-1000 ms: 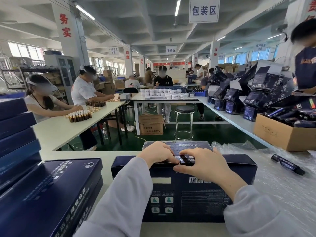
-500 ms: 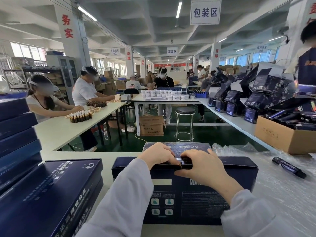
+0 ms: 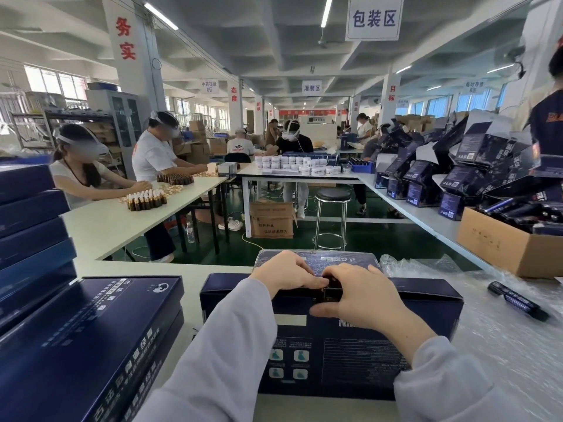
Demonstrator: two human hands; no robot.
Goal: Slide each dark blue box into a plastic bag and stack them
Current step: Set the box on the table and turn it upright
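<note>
A big dark blue cardboard box (image 3: 350, 354) stands up on its long side on the white worktop (image 3: 195, 269), right in front of the person. Its printed face looks back at the camera. Both hands meet at the middle of its top edge. The left hand (image 3: 288, 274) has its fingers (image 3: 310, 280) curled over the edge and grips the box there. The right hand (image 3: 362, 300) grips the same spot, with its thumb lying flat on the front face. The fingertips of the two hands touch each other. Just behind the box lies another dark blue box in a shiny clear plastic bag (image 3: 344, 261), flat on the worktop. On the left sit two flat dark blue boxes (image 3: 91, 330), one on the other, and beside them a taller pile of blue boxes (image 3: 30, 233). On the right, crinkly clear plastic (image 3: 502, 345) covers the worktop, and a dark tube (image 3: 518, 300) lies on it. A brown cardboard carton (image 3: 499, 245) sits further back.
</note>
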